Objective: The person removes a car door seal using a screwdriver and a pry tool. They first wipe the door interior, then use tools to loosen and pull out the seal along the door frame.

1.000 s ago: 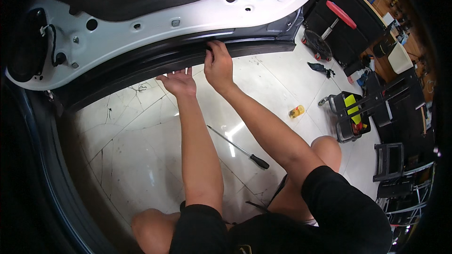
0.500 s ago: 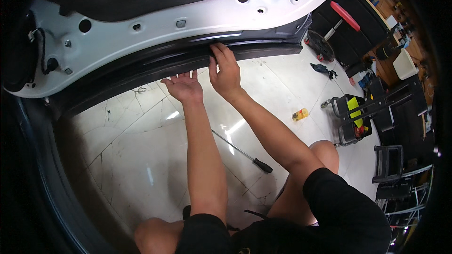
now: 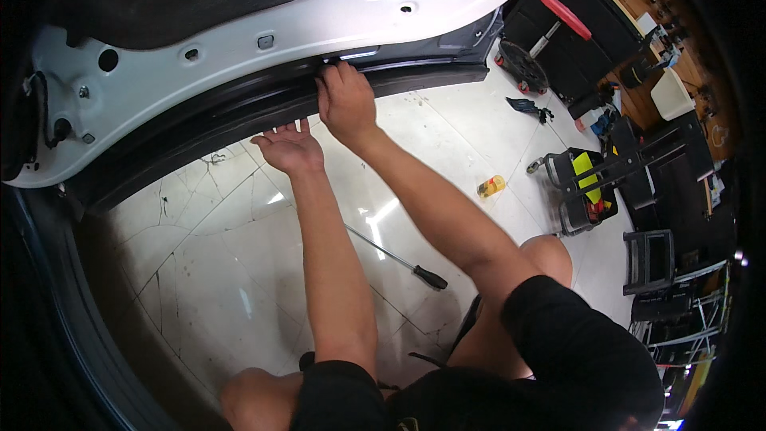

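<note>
A car door with a white inner panel (image 3: 227,48) hangs across the top of the view, and a long black trim strip (image 3: 435,78) runs along its lower edge. My left hand (image 3: 294,150) lies palm up with fingers spread, its fingertips reaching under the strip's near edge. Beside it to the right, my right hand (image 3: 349,108) is closed, knuckles up, against the black surface. Its fingers are bent at the groove between strip and panel. What they pinch, if anything, is hidden by the hand.
A screwdriver (image 3: 431,277) with a black handle lies on the cracked tile floor (image 3: 215,271), right of my left forearm. Farther right are a small yellow container (image 3: 491,186), a black wheeled tool cart (image 3: 586,191), a crumpled black item (image 3: 528,108) and a red-topped stand (image 3: 565,16).
The whole view has shifted, so the door and floor items appear farther left. My right fingers have curled in more against the black trim. My left hand stays palm up under the strip.
</note>
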Motion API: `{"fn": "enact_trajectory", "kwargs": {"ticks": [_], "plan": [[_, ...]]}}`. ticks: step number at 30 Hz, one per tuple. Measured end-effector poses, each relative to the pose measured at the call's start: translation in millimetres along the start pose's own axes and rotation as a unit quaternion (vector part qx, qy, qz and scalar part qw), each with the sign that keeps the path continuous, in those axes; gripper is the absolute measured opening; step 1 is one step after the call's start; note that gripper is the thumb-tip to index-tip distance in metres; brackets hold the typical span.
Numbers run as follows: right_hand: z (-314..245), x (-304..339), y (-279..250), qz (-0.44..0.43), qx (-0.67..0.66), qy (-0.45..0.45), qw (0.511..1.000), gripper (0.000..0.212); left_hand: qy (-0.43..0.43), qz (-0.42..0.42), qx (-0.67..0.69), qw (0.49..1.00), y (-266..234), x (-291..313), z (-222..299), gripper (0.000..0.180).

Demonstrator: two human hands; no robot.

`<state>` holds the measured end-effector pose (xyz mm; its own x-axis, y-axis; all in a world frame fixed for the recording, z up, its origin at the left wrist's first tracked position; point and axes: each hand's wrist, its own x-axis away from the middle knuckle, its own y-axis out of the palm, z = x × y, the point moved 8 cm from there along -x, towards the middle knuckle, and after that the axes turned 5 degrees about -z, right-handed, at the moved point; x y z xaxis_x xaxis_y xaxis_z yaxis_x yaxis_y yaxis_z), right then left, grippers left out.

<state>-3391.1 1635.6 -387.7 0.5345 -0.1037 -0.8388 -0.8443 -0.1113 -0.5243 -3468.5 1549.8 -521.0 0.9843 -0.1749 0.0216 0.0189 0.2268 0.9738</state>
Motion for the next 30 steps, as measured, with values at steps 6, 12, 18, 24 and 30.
{"fn": "enact_trajectory", "kwargs": {"ticks": [6,12,18,24,30], "plan": [[14,25,-4,0.113,-0.132,0.165,0.971,0.022,-0.064,0.03,-0.011,0.997,-6,13,1,0.065],[26,32,3,0.108,-0.33,0.398,0.849,0.02,-0.019,0.226,-0.292,0.929,-17,37,32,0.026],[30,25,37,-0.059,-0.617,0.559,0.551,0.027,0.092,-0.046,-0.446,0.889,75,25,42,0.024],[34,24,35,-0.068,-0.611,0.53,0.584,0.021,0.036,-0.113,-0.743,0.659,97,-20,41,0.02],[47,29,37,-0.097,-0.601,0.541,0.58,0.019,-0.171,-0.069,-0.537,0.823,77,-13,11,0.016]]}}
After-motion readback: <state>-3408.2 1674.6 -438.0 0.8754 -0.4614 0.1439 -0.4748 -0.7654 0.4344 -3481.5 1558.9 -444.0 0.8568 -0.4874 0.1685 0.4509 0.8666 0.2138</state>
